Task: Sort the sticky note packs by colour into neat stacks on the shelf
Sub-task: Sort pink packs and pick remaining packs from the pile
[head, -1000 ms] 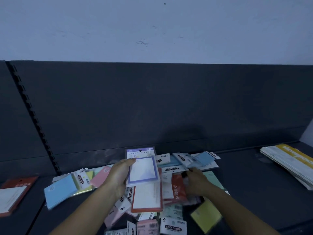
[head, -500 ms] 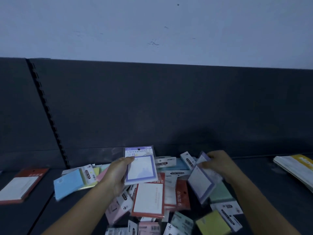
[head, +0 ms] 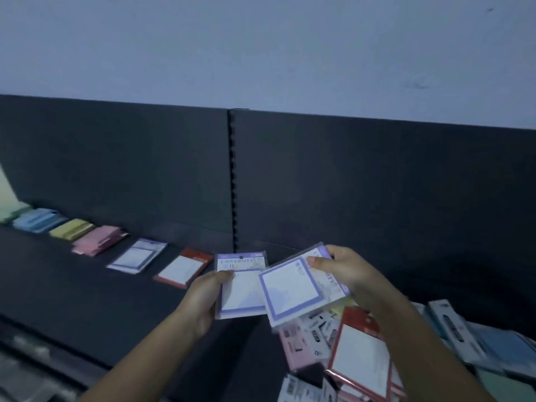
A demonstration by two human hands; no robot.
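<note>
Packs with purple borders are held above the dark shelf (head: 87,300), one in each hand. The first purple pack (head: 240,294) is gripped at its left edge by the left hand (head: 203,300), with the thumb curled over its face. The second purple pack (head: 293,288) is tilted across the first one's right edge and is pinched at its upper corner by the right hand (head: 345,268). Along the back panel (head: 348,184) a row is laid: green stack (head: 11,214), blue stack (head: 39,220), yellow stack (head: 71,229), pink stack (head: 98,243), purple stack (head: 136,256) and red stack (head: 184,268). A broad strip of shelf is seen between this row and the front edge. An unsorted heap (head: 362,358) is spread at lower right, under the right forearm.
</note>
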